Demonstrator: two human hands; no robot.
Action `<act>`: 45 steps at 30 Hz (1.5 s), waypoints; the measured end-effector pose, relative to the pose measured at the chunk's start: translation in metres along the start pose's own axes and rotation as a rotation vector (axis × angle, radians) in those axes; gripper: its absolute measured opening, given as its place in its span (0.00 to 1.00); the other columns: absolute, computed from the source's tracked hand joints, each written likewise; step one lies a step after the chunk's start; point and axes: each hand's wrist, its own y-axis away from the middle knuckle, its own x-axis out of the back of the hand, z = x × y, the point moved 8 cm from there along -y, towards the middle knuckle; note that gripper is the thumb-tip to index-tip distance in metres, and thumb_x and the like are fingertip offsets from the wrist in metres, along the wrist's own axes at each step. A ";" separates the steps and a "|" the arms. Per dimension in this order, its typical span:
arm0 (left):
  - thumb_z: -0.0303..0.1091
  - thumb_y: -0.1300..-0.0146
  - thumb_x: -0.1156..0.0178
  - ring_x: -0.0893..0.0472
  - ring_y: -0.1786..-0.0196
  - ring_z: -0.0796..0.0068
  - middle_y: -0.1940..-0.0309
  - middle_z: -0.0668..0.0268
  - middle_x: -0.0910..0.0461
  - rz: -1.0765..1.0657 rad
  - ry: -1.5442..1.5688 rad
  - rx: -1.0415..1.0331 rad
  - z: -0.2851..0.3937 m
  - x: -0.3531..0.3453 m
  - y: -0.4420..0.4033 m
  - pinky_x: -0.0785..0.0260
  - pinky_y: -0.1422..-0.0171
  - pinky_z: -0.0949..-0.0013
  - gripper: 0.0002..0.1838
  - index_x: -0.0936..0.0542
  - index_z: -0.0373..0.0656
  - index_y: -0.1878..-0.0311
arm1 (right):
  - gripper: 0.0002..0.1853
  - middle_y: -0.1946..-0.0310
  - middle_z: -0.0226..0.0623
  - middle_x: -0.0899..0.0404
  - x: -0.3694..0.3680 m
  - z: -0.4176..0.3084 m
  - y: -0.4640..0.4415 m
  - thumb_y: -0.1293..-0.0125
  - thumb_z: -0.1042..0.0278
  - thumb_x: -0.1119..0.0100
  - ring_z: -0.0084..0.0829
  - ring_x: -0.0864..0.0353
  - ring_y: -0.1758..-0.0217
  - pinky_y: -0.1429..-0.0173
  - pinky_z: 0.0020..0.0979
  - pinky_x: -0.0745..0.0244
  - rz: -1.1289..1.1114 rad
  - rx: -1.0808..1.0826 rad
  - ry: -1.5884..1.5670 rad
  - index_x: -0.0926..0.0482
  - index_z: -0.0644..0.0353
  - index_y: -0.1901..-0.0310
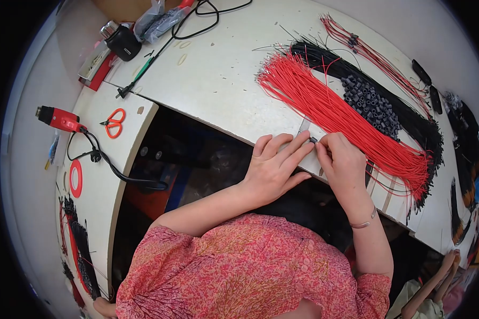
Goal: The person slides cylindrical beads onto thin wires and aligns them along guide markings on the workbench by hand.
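Observation:
At the table's front edge, my left hand [274, 165] lies with its fingers stretched out and its thumb apart. Its fingertips are at a small dark grey tube piece [313, 140]. My right hand [341, 159] is on the other side of that piece, fingers curled in a pinch; what they grip is hidden. Just beyond the hands lies a thick bundle of red wires [324, 106]. Behind it are a pile of short dark grey tubes [370, 103] and a bundle of black wires [324, 56].
Loose red wires [356, 48] lie at the back right. Orange scissors [113, 123], a red heat gun [64, 119] with its cord and a red tape roll [75, 178] lie on the left table. A black flask [123, 43] stands behind. Another person's arms [436, 282] show lower right.

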 end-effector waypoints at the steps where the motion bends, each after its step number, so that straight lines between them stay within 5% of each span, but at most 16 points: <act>1: 0.44 0.39 0.32 0.30 0.33 0.65 0.28 0.64 0.28 -0.001 0.000 0.000 0.000 0.000 0.000 0.48 0.25 0.57 0.32 0.25 0.43 0.33 | 0.06 0.71 0.32 0.23 0.000 0.000 0.000 0.37 0.72 0.34 0.31 0.25 0.78 0.72 0.31 0.30 0.000 -0.001 -0.001 0.24 0.57 0.65; 13: 0.39 0.45 0.28 0.28 0.36 0.63 0.29 0.63 0.26 0.032 0.012 -0.024 0.002 0.003 -0.002 0.46 0.26 0.56 0.38 0.29 0.40 0.31 | 0.12 0.68 0.33 0.23 -0.002 -0.011 -0.007 0.40 0.69 0.32 0.33 0.24 0.80 0.77 0.30 0.30 0.031 0.024 0.121 0.24 0.58 0.57; 16: 0.38 0.46 0.28 0.28 0.36 0.63 0.30 0.64 0.26 0.007 -0.031 -0.005 0.002 0.002 -0.003 0.47 0.25 0.56 0.38 0.28 0.40 0.32 | 0.15 0.64 0.34 0.20 -0.008 0.002 0.002 0.39 0.71 0.34 0.35 0.20 0.74 0.69 0.33 0.26 -0.183 -0.062 0.352 0.22 0.59 0.51; 20: 0.38 0.45 0.28 0.28 0.35 0.64 0.31 0.63 0.25 0.003 -0.048 -0.011 0.004 0.002 -0.004 0.49 0.24 0.55 0.35 0.27 0.40 0.33 | 0.11 0.64 0.34 0.21 0.037 0.031 0.034 0.37 0.74 0.35 0.32 0.23 0.73 0.66 0.30 0.28 -0.027 -0.144 -0.020 0.20 0.61 0.54; 26: 0.37 0.43 0.29 0.28 0.35 0.63 0.30 0.63 0.25 -0.009 -0.081 -0.023 0.008 -0.001 -0.006 0.49 0.24 0.54 0.34 0.27 0.40 0.34 | 0.07 0.63 0.33 0.23 0.070 0.075 0.082 0.35 0.77 0.37 0.30 0.26 0.70 0.63 0.28 0.30 0.031 -0.307 -0.173 0.18 0.64 0.56; 36: 0.38 0.42 0.29 0.28 0.35 0.62 0.30 0.63 0.25 -0.015 -0.086 -0.008 0.007 -0.001 -0.005 0.49 0.23 0.53 0.33 0.27 0.41 0.34 | 0.07 0.63 0.33 0.23 0.067 0.072 0.080 0.36 0.79 0.36 0.29 0.26 0.69 0.63 0.28 0.30 0.049 -0.221 -0.107 0.17 0.64 0.56; 45: 0.37 0.42 0.29 0.28 0.35 0.61 0.31 0.63 0.24 0.001 -0.056 -0.012 0.007 0.000 -0.006 0.50 0.23 0.52 0.29 0.24 0.40 0.38 | 0.07 0.63 0.29 0.22 0.068 0.044 0.077 0.38 0.79 0.35 0.30 0.26 0.74 0.67 0.29 0.29 0.071 -0.023 0.362 0.17 0.62 0.58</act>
